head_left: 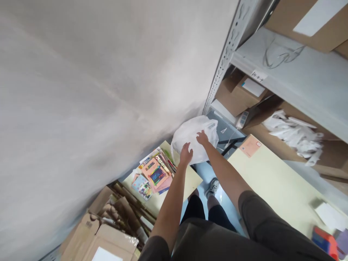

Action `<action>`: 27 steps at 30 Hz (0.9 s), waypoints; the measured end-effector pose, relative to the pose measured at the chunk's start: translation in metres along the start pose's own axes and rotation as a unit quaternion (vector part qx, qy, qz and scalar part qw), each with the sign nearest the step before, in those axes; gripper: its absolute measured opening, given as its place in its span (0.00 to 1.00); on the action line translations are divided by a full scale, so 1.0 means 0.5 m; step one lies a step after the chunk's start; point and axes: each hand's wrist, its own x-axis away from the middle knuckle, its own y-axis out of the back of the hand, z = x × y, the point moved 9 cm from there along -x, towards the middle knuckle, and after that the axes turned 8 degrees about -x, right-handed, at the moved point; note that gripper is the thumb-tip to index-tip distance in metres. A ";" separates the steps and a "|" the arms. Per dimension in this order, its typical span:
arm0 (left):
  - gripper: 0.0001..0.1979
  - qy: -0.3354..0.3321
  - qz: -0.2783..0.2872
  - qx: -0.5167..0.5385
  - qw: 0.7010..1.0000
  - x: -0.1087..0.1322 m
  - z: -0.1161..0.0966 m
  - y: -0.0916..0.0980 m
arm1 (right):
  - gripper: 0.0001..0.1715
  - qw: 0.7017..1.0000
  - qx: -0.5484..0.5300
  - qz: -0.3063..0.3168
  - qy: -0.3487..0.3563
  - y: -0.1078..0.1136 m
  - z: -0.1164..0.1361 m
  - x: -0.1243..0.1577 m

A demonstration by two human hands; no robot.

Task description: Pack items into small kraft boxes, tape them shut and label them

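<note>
The thin white plastic carrier bag (193,139) is what I'm working with: a crumpled, puffy bundle held up in front of me, just over a translucent blue-grey plastic bin (225,127). It looks very light and soft, with almost no stiffness, and the film will likely slip and crease under the fingers, so I'd take hold of the gathered plastic or the cut handle loop (211,125) at its upper edge rather than its smooth belly. My left hand (186,154) and right hand (202,137) are close together but apart, with the fingers of both pressed against the bag; I cannot tell whether either is actually pinching the film. Beyond the bag, a pale yellow board (272,185) lies to the right, and a fanned pile of colourful picture books (154,174) sits on a similar board to the left. A slotted grey steel shelf upright (228,50) rises beside a grey metal shelf (288,69) that holds brown cardboard boxes (239,96) and a tangle of white plastic scraps (295,136). Below my arms, I can see a grey sneaker (212,187) on the floor.
</note>
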 end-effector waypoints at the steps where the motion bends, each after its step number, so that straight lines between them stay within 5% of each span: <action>1: 0.27 -0.001 0.003 -0.006 1.000 0.002 0.011 -0.006 | 0.27 1.000 -0.003 0.005 -0.007 -0.008 -0.004 -0.025; 5: 0.27 0.014 0.009 0.009 1.000 0.007 0.035 -0.020 | 0.24 1.000 -0.021 0.016 -0.007 -0.036 -0.009 -0.066; 10: 0.32 0.025 -0.023 0.079 0.996 -0.024 0.012 0.012 | 0.27 0.994 -0.093 -0.036 0.043 -0.029 -0.013 0.008; 14: 0.41 -0.004 -0.063 0.101 0.993 -0.117 -0.024 0.082 | 0.33 0.981 -0.136 -0.086 0.106 0.011 -0.011 0.094; 21: 0.36 -0.042 -0.086 0.168 0.981 -0.305 -0.049 0.171 | 0.33 0.964 -0.157 -0.103 0.188 0.093 0.044 0.183; 24: 0.32 -0.011 -0.084 0.164 0.983 -0.288 -0.042 0.176 | 0.32 0.958 -0.177 -0.113 0.197 0.114 0.067 0.201; 27: 0.33 -0.007 -0.072 0.121 0.990 -0.208 -0.050 0.158 | 0.29 0.958 -0.205 -0.117 0.165 0.122 0.074 0.216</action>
